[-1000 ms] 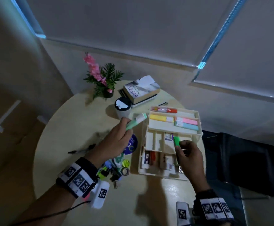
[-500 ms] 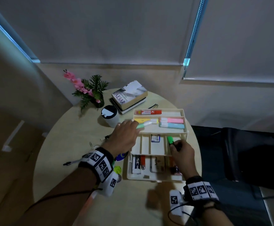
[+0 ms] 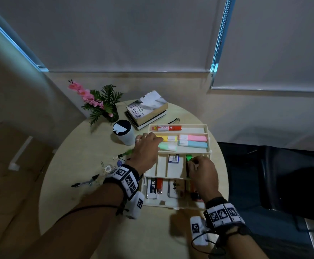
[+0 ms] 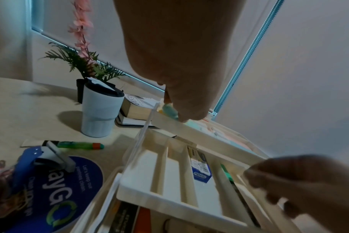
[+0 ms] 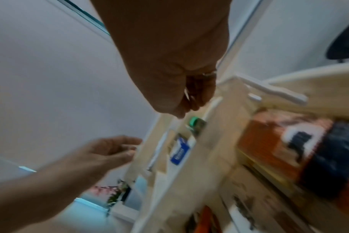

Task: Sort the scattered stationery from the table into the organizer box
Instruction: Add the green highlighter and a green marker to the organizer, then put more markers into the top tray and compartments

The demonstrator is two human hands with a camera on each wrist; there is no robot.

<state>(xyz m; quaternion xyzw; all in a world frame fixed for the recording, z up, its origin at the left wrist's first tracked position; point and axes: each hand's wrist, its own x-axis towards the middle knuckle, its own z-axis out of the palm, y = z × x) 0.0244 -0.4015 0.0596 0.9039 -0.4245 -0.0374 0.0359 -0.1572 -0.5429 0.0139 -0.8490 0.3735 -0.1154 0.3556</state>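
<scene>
The cream tiered organizer box (image 3: 207,131) stands open on the round table's right half. My left hand (image 3: 159,143) reaches over the top tray's left end, and its fingertips (image 4: 181,116) pinch a pale green highlighter (image 3: 169,147) that lies along the tray's front. Yellow, pink and blue highlighters and a red marker lie in that tray. My right hand (image 3: 191,161) is curled round a dark marker with a green cap (image 3: 189,157), set lengthwise in the middle tray's right slot (image 4: 227,173). A small blue-labelled box (image 3: 173,158) sits in the neighbouring slot.
A white tumbler (image 3: 123,132), stacked books (image 3: 146,111) and a potted flower (image 3: 103,101) stand behind and left of the box. Left of the box lie a green pen (image 3: 125,153), a black pen (image 3: 83,183), clips and a blue round sticker (image 4: 70,189). A black chair (image 3: 283,174) is on the right.
My left hand carried the pale green highlighter right, from above the table down into the top tray. My right hand lowered the green-capped marker into the middle tray's slot.
</scene>
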